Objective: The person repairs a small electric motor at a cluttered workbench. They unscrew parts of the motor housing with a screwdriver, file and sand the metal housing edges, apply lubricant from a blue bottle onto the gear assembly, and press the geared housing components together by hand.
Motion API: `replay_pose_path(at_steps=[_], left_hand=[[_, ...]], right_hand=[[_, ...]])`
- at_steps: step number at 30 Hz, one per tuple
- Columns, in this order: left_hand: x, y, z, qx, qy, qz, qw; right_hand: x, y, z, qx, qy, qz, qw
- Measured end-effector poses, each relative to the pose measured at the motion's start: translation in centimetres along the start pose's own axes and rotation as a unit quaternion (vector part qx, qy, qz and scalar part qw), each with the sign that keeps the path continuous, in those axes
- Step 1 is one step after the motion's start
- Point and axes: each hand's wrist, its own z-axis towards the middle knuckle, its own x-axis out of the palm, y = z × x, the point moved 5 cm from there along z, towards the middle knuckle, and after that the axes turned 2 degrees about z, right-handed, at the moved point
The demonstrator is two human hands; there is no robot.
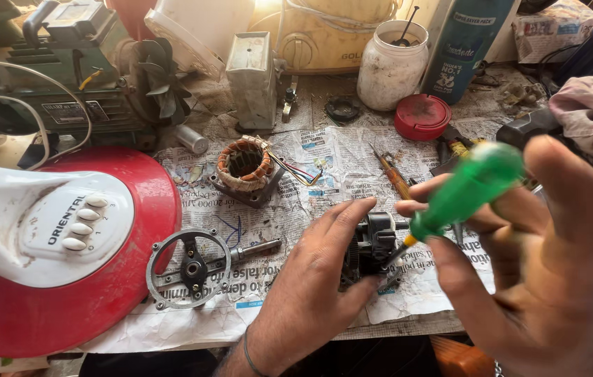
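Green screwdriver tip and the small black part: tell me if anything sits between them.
Nothing visible does. The right hand holds the green screwdriver, whose tip reaches the small black part steadied by the left hand on the newspaper. The contact spot is blurred.

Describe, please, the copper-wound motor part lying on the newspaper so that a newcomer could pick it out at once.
Start at the big red and white fan base on the left of the bench. Just past its upper right edge, on the newspaper, sits the motor stator. Unlike the flat grey metal ring with spokes nearer the person, it is a square dark block wrapped in orange-brown coils, with coloured wires trailing right.
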Motion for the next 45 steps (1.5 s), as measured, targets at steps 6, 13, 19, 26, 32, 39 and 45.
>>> replay_pose_path(at_steps=[6,13,19,26,32,39,45], left_hand=[[0.5,0.4,0.0,-0.011,0.002,0.0,1.0],[0.7,0.9,0.1,-0.031,-0.004,0.025,0.999],[0.4,0.6,0.1,0.001,-0.043,0.036,0.998],[0.6,0.7,0.1,-0.018,-0.05,0.04,0.998],[0.2,0.2,0.2,0.015,-0.05,0.069,0.996],[0.4,0.1,0.3,-0.002,-0.026,0.085,0.996],[0.4,-0.3,0.0,0.038,-0.033,0.069,0.996]], right_hand=[[-0.1,-0.3,-0.1,0.012,-0.029,-0.084,0.996],[0.4,-1.0,-0.4,0.009,0.008,-0.046,0.999],[0.3,-0.4,-0.4,0.003,0.026,0.012,1.0],[-0.6,0.5,0.0,0.039,-0.056,-0.02,0.997],[-2.1,0.1,0.2,0.138,-0.081,-0.046,0.986],[-2.5,0.3,0.2,0.141,-0.1,-0.029,0.985],[-2.9,-0.1,-0.1,0.154,-0.098,-0.023,0.983]])
